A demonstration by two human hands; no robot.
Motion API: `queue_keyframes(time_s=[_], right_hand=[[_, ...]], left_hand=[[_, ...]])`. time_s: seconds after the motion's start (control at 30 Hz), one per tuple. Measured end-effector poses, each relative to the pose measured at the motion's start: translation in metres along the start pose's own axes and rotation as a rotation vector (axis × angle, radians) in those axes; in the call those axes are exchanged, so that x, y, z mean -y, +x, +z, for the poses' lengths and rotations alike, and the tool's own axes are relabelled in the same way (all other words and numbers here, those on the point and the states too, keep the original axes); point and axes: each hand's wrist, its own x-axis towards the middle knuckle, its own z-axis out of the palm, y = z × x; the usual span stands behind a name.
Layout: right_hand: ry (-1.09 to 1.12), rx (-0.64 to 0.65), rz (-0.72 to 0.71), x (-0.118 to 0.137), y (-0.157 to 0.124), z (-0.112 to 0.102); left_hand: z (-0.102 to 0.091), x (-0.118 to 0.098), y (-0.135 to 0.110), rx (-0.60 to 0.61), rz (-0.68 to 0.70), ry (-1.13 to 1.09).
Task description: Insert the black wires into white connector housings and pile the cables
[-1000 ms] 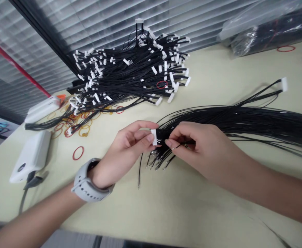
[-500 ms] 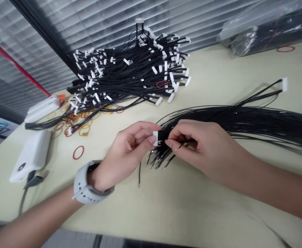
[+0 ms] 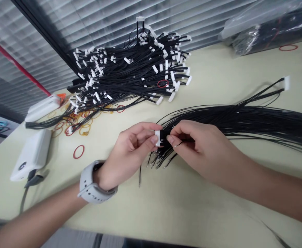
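Note:
My left hand [image 3: 131,150] pinches a white plastic connector [image 3: 157,138] between thumb and fingertips, and a grey watch strap [image 3: 92,182] circles that wrist. My right hand [image 3: 193,146] is just beside the connector, its fingertips pinching a thin black wire [image 3: 179,144] with a small metal terminal. A long bundle of black wires [image 3: 246,120] runs from my hands to the right. Their crimped metal ends [image 3: 160,160] fan out below the connector. Part of the bundle is hidden behind my right hand.
A large heap of black wire harnesses [image 3: 130,75] with white connectors lies behind my hands. Red and yellow rubber bands [image 3: 74,120] lie at its left, near a white power bank [image 3: 31,155] with a cable. A plastic bag of wires [image 3: 266,31] sits at the far right, beside window blinds.
The white connector has turned more upright and shifted slightly right with my left hand. My right fingers have stayed on the thin wire, and the view has shifted slightly.

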Motion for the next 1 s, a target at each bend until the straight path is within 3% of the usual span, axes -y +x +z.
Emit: queue_keyframes(time_s=[0.17,0.53,1.0], right_hand=[[-0.045,0.000,0.020,0.0011,-0.0012,0.0010],[-0.041,0.027,-0.096,-0.0059,0.0043,0.0011],[-0.052,0.009,-0.075,-0.0029,0.0040,0.0026]], left_hand=[[0.0017,-0.0013,-0.0010,0.010,0.007,0.030],[-0.0005,0.0032,0.0008,0.011,-0.063,-0.028],[-0.0012,0.0062,0.0012,0.038,-0.079,-0.128]])
